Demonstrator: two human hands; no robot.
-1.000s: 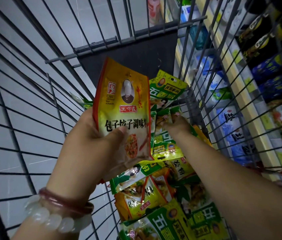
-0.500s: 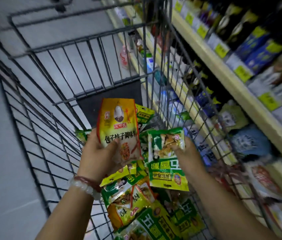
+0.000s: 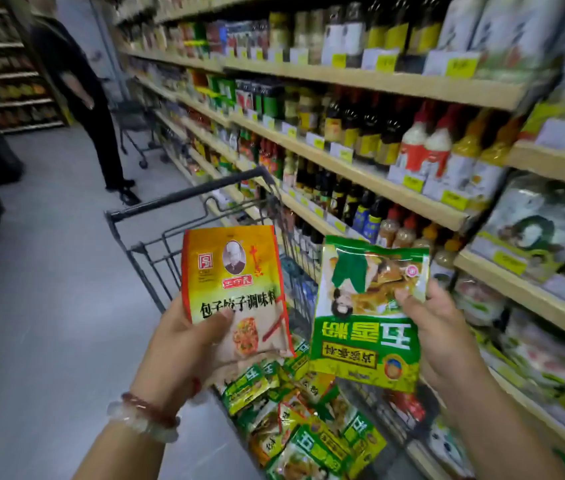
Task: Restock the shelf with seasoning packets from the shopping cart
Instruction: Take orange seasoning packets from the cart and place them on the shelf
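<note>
Both hands have risen out of the shopping cart (image 3: 156,251) since a moment ago, and the view has swung up from the cart floor to the aisle shelves (image 3: 360,168). The left hand (image 3: 184,344) now holds the yellow seasoning packet (image 3: 236,289) upright above the cart rim, grip closed on its lower edge. The right hand (image 3: 443,337) lifts the green seasoning packet (image 3: 367,313) (printed side upside down), grip pinching its right edge. More green and yellow packets (image 3: 308,427) lie heaped in the cart basket. The shelves alongside carry bottles (image 3: 426,147) and bagged goods.
</note>
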